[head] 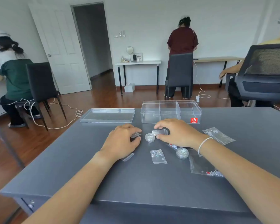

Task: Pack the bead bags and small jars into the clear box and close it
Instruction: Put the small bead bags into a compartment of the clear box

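Lightly, the right hand (176,135) pinches a small, limp, slippery clear plastic bead bag (159,132) by its edges; left hand (124,143) pinches another small clear bag (135,135).

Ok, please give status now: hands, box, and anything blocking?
Left hand pinching small bag, right hand pinching another bag. Clear box open, empty; lid beside it. Nothing blocking.

walls (225,21) white | floor (103,94) wood | door (61,50) open | chairs (40,81) black
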Motion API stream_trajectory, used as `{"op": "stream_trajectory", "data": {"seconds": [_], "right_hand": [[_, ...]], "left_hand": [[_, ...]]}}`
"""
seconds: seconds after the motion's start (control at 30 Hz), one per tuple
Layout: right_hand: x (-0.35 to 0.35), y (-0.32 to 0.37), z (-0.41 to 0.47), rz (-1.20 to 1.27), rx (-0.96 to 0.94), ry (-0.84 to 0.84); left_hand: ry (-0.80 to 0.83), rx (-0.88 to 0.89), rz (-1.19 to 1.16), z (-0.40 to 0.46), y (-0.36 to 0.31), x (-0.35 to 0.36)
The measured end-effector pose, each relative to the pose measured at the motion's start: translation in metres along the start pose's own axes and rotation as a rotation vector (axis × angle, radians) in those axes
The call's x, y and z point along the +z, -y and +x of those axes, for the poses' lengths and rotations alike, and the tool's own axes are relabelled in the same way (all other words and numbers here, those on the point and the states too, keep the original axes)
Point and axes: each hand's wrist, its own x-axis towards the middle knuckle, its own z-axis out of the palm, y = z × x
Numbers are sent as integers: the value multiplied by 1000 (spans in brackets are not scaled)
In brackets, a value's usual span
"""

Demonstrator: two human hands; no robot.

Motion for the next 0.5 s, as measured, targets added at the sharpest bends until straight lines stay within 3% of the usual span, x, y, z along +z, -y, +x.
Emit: {"op": "stream_trajectory", "data": {"seconds": [0.5], "right_hand": [[3, 0, 3, 12, -10, -46]], "left_hand": [[-17, -6, 11, 14, -1, 0]]}}
